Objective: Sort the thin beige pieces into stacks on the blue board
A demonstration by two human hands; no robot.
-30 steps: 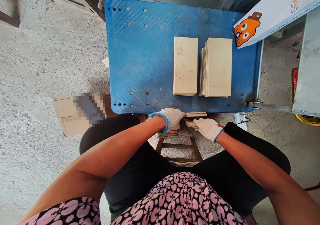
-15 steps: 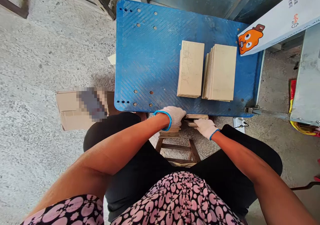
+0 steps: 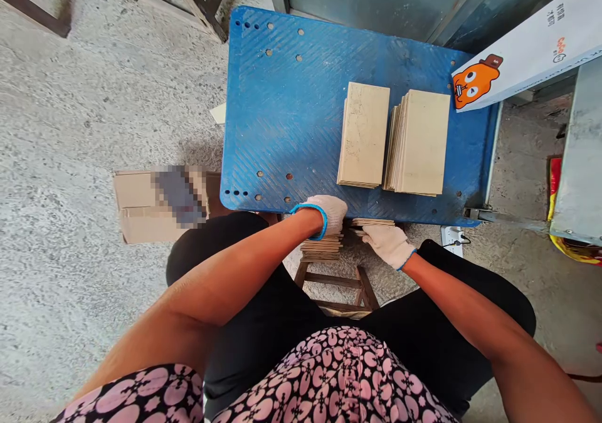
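Flattened cardboard [image 3: 134, 222] seen on floor [image 3: 94, 128], left. Near board stack [image 3: 321, 249] partly covered by gloved left hand [image 3: 332, 213]; fingers hidden, opening and hold can't be told. Left thin-board stack [image 3: 364, 135] set on blue surface [image 3: 282, 122]. Near right boards [image 3: 374, 222] touched by gloved right hand [image 3: 388, 244], fingers bent, hold unclear. Right thin-board stack [image 3: 426, 141] placed beside left one; printed white package [image 3: 522, 53] seen far right.

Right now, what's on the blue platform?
Left board stack, right board stack; white printed package overlaps the far right corner. Blue platform beneath them is hidden.
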